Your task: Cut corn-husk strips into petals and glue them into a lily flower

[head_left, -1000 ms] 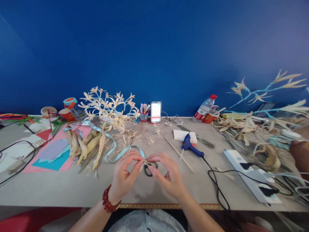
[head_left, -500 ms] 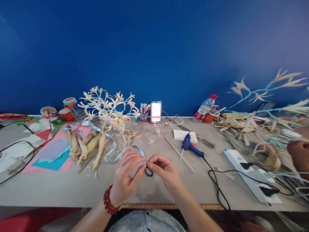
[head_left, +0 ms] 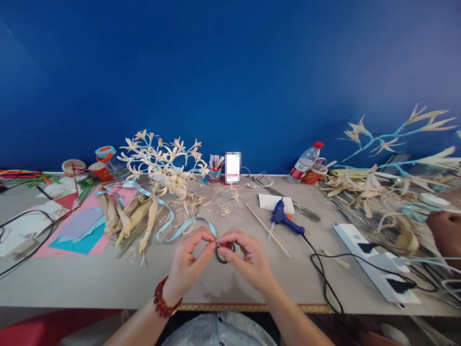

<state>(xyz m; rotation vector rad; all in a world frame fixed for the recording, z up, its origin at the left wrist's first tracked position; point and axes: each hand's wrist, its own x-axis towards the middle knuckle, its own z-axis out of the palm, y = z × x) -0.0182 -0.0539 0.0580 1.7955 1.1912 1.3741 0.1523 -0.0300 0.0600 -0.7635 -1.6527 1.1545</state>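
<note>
I see two hands meet low over the bench [head_left: 108,283], sharing a pale husk sliver [head_left: 217,244].
The left hand [head_left: 187,266] and right hand [head_left: 248,262] each hold fingers pinched narrow on it, thumb to forefinger, just above black-handled scissors [head_left: 225,255] lying on the bench; a blue glue gun [head_left: 284,218] rests nearby, rightward.

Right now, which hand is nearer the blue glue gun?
Right. The right hand is below-left of the glue gun; the left hand lies farther left, beyond the right.
</note>
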